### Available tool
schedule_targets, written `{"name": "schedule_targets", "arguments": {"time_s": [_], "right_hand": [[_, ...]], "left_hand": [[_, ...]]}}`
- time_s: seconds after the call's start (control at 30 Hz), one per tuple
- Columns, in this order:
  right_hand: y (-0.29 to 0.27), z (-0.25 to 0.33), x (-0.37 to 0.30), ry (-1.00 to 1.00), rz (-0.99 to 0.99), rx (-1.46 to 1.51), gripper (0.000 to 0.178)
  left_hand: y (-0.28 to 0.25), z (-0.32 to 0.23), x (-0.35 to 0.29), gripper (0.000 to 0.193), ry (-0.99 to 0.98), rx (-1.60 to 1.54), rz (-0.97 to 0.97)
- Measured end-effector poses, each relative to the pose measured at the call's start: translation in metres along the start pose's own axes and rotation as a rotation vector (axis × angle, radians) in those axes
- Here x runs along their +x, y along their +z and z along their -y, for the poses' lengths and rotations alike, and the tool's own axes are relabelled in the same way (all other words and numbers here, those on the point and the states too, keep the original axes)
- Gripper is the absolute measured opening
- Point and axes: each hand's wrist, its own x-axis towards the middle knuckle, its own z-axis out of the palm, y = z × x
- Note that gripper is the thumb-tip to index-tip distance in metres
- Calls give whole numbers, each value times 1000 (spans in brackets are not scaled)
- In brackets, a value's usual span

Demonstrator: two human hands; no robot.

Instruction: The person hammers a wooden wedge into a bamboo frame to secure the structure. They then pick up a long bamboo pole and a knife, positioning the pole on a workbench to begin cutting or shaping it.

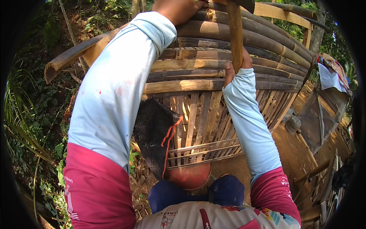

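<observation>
My right hand (pixel 244 63) is wrapped round the lower end of a hammer's pale wooden handle (pixel 235 38). The handle stands nearly upright in view, and its dark head (pixel 246 4) is partly cut off by the top edge. Stretching up and forward, my left hand (pixel 177 10) is at the top edge, close to the far split bamboo poles; most of its fingers are out of sight. Below both hands run overlapping brown bamboo halves (pixel 213 31), laid side by side across a slatted bamboo frame (pixel 192 122).
Black netting with an orange edge (pixel 152 129) hangs beside the slats. A reddish rounded object (pixel 189 176) is by my knees. Plants (pixel 26 126) cover the slope at left. At right are a dark sheet (pixel 324 118), bare soil and stacked wood (pixel 324 183).
</observation>
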Motion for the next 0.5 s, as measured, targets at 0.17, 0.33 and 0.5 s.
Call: {"name": "schedule_targets", "arguments": {"time_s": [0.17, 0.33, 0.5], "right_hand": [[-7, -39, -10, 126, 177, -121, 55], [-6, -23, -8, 91, 89, -126, 56], [-5, -33, -10, 142, 164, -100, 54]], "left_hand": [[-3, -9, 4, 11, -65, -75, 22], [-19, -25, -5, 10, -70, -93, 48], [-4, -10, 3, 10, -103, -106, 34]]}}
